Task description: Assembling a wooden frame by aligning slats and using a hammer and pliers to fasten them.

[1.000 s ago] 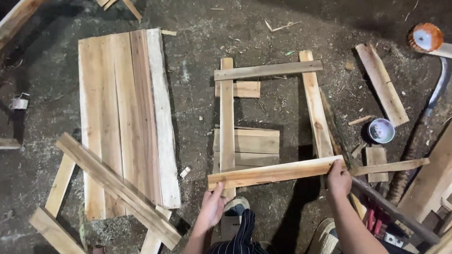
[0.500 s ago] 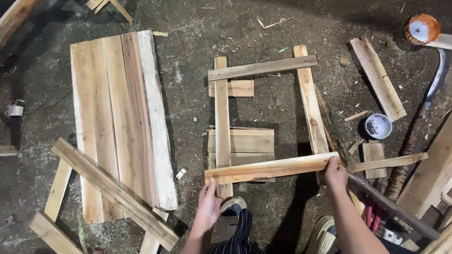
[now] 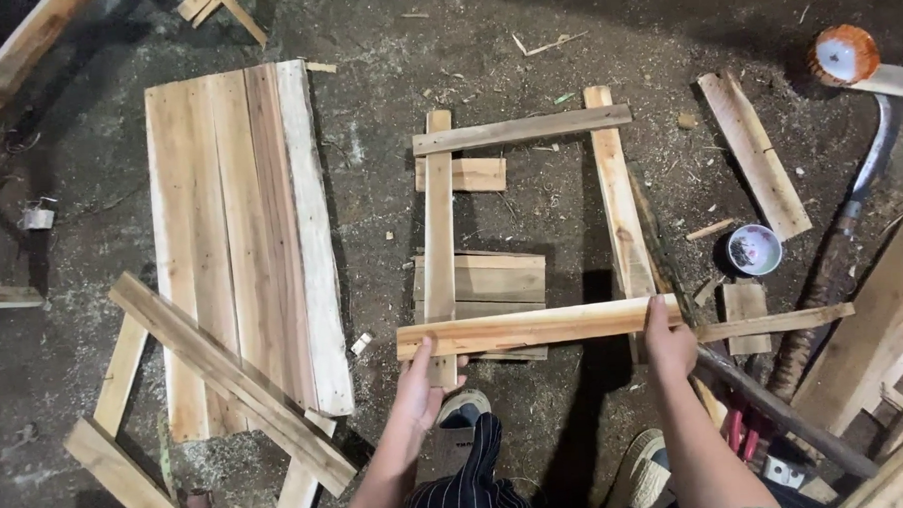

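Barely moved since earlier: slat (image 3: 539, 327) stays across bottom of frame (image 3: 438, 234) uprights. Left hand (image 3: 421, 380) fingers grasp its left end, right hand (image 3: 667, 335) fingers grip its right end. Board panel (image 3: 236, 241) lies far left on floor.

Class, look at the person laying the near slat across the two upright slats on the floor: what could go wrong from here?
1. The near slat sits tilted, so the frame may come out skewed.
2. The left hand and right hand grip raw wood bare: splinters are likely.
3. The sickle and loose offcuts crowd the right side, a possible tripping or cutting hazard.
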